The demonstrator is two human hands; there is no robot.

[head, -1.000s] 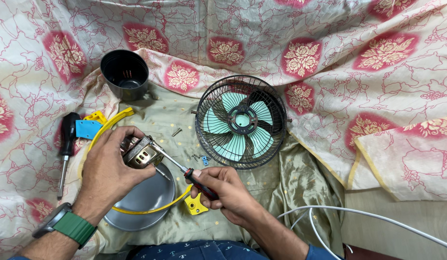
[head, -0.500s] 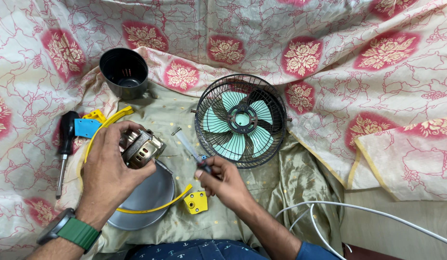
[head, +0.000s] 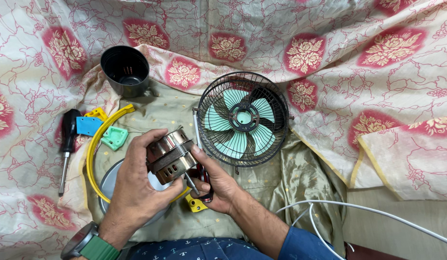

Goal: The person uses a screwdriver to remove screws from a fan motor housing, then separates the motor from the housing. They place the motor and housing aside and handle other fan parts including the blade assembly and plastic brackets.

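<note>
My left hand [head: 137, 192] grips a small metal fan motor [head: 170, 156], a shiny cylinder with slots, held above the cloth. My right hand [head: 216, 185] touches the motor's right side with its fingertips and holds a screwdriver with a dark red handle [head: 203, 175]; its thin shaft [head: 196, 129] points up toward the fan. A small table fan with a black wire cage and pale green blades [head: 243, 118] lies face up just right of the hands. A grey round dish [head: 110, 180] sits under my left hand.
A black plastic cup-shaped housing [head: 125, 71] stands at the upper left. A yellow ring [head: 96, 144], green [head: 114, 137] and blue [head: 88, 126] plastic pieces and a black-handled screwdriver [head: 68, 137] lie at left. A yellow part [head: 195, 204] lies below the motor. White cables [head: 358, 209] run at lower right.
Both hands came together: my right hand swung the screwdriver upright and closed in against the motor, which my left hand turned on its side and shifted right.
</note>
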